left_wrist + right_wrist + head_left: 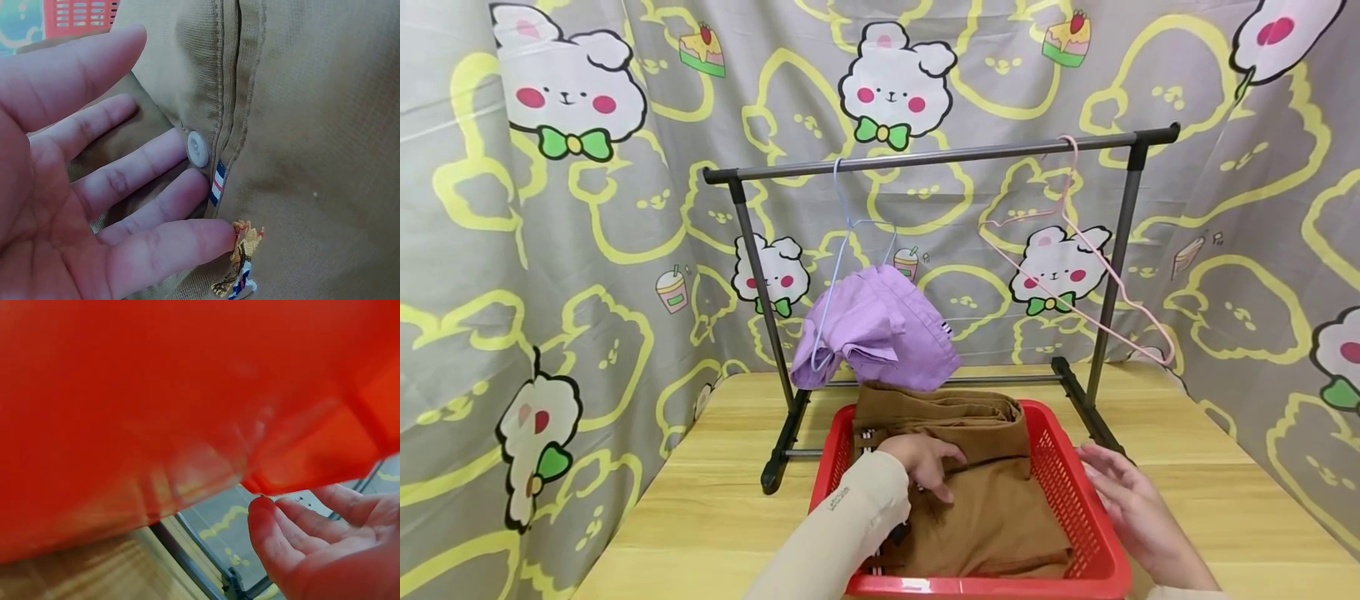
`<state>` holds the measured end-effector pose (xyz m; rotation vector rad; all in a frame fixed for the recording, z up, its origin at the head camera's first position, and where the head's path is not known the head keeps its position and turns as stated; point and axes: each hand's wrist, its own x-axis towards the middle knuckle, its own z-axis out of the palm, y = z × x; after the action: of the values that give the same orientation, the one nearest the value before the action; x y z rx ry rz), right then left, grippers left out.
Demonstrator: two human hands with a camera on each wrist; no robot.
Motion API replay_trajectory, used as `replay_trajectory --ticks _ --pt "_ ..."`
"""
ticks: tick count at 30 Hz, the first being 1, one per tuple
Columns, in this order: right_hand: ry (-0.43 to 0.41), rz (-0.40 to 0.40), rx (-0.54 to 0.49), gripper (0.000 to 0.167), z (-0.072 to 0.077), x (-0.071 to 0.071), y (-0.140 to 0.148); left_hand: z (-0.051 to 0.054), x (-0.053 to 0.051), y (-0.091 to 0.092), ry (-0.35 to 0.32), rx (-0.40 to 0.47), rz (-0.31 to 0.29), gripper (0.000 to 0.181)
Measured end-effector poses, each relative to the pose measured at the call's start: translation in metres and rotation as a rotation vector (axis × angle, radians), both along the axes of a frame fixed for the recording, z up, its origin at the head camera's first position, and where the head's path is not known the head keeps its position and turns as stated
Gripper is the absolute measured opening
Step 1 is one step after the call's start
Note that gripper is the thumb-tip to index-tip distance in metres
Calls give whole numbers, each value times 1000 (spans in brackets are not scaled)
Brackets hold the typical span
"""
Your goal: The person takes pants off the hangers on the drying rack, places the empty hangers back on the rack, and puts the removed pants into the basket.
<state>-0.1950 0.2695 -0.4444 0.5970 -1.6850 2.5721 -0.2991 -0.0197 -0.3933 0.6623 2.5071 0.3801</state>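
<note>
Inside the red basket (pixel 985 587), folded brown garments (pixel 996 521) lie under the left hand (pixel 927 464), whose fingers spread apart and touch the cloth (beside a pale button (pixel 197 149), in the left wrist view). Along the basket's outer right edge, the right hand (pixel 1135 504) rests with loosely extended fingers, thumb held away. Behind and above the basket, a purple garment (pixel 917 325) hangs on a blue hanger (pixel 837 179). Under the basket is the worktop (pixel 685 517).

Cream sleeves (pixel 833 533) are worn, the left bearing small dark lettering (pixel 837 497).
</note>
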Motion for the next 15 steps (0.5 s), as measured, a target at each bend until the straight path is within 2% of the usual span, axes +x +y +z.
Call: replay_trajectory --ticks 4,7,12,15 --pt "-98 -60 128 38 1 1 -6 0 1 -1 -2 19 -5 59" --pt "-135 -111 203 43 2 2 -10 1 1 -3 -17 42 -9 57" --pt "-195 -185 265 46 4 3 -15 4 4 -10 -17 78 -5 50" --pt "-226 -204 275 47 5 3 -16 9 10 -13 37 84 -35 46"
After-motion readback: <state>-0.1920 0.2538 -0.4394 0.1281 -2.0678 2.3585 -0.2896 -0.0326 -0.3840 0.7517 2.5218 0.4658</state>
